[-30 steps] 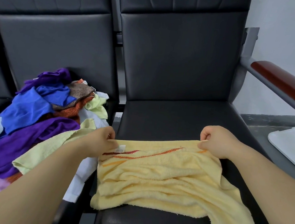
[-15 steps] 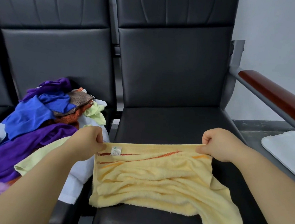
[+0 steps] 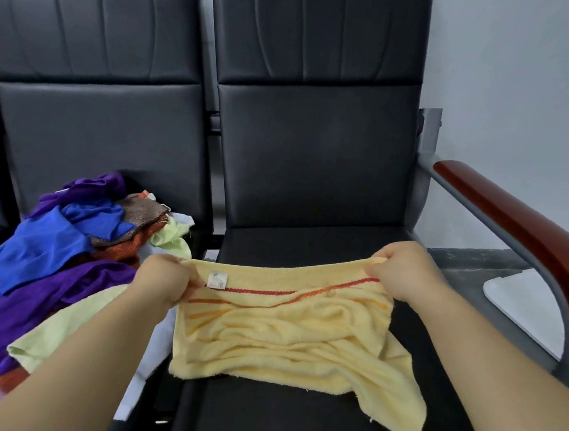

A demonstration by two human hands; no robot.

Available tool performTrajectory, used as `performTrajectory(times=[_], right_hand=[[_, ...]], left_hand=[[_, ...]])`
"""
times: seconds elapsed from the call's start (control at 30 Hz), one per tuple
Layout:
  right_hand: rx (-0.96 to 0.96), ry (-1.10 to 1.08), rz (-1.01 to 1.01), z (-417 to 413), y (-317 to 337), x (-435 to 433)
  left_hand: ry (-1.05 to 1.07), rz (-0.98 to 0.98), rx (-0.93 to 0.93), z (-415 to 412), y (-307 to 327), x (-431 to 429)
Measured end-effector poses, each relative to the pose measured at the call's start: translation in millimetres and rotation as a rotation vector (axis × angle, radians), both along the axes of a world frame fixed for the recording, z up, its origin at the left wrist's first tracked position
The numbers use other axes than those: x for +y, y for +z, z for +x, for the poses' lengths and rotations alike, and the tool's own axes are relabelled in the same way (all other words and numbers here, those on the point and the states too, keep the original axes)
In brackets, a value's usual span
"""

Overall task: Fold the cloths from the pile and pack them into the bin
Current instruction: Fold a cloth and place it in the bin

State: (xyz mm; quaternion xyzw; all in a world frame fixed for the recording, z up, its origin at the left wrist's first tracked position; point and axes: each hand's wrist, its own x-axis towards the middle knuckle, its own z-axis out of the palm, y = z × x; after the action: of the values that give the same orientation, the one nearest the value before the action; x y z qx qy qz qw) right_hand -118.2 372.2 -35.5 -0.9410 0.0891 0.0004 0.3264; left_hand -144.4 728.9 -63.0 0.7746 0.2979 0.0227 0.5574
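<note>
A pale yellow towel [image 3: 286, 339] with red and orange stripes and a small white label hangs crumpled over the black seat [image 3: 307, 251] of the right-hand chair. My left hand [image 3: 163, 282] pinches its far left corner and my right hand [image 3: 405, 270] pinches its far right corner, holding the top edge lifted and stretched. The near edge lies on the seat, one corner trailing to the front right. The pile of cloths [image 3: 52, 263], purple, blue, brown, orange, light green and white, fills the left seat. A white bin [image 3: 526, 305] shows partly behind the armrest.
A brown wooden armrest [image 3: 515, 232] on a grey metal frame bounds the right chair. Tall black backrests stand behind both seats. A grey wall rises at the back, and dark floor shows at the right beside the white bin.
Both hands have lifted the towel's far edge higher and pulled it tauter. The view has tilted up, showing more of the backrests and wall.
</note>
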Motion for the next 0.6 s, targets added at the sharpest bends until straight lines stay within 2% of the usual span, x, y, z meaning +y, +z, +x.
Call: performTrajectory(times=[0.07, 0.13, 0.23, 0.37, 0.43, 0.5, 0.6], right_hand=[[-0.196, -0.075, 0.17, 5.7, 9.0, 3.0], [-0.373, -0.143, 0.355, 9.3, 23.9, 1.4], [-0.537, -0.18, 0.587, 9.6, 46.1, -8.6], [-0.6, -0.151, 0.651, 0.9, 52.5, -20.5], [-0.541, -0.109, 0.694, -3.6, 46.8, -26.4], [-0.389, -0.037, 0.695, -9.3, 35.2, -33.4], [-0.063, 0.06, 0.562, -18.3, 14.3, -43.8]], left_hand=[[0.02, -0.259, -0.189, 7.4, 15.2, -13.6], [0.013, -0.408, -0.388, 14.7, 39.7, -24.5], [-0.025, -0.51, -0.625, 19.4, 72.0, -27.0], [-0.103, -0.495, -0.749, 7.9, 78.3, -25.9], [-0.145, -0.31, -0.689, -1.9, 69.1, -21.3], [-0.209, 0.04, -0.52, -15.5, 56.3, -11.6], [-0.373, 0.218, -0.146, -31.6, 37.2, 3.3]])
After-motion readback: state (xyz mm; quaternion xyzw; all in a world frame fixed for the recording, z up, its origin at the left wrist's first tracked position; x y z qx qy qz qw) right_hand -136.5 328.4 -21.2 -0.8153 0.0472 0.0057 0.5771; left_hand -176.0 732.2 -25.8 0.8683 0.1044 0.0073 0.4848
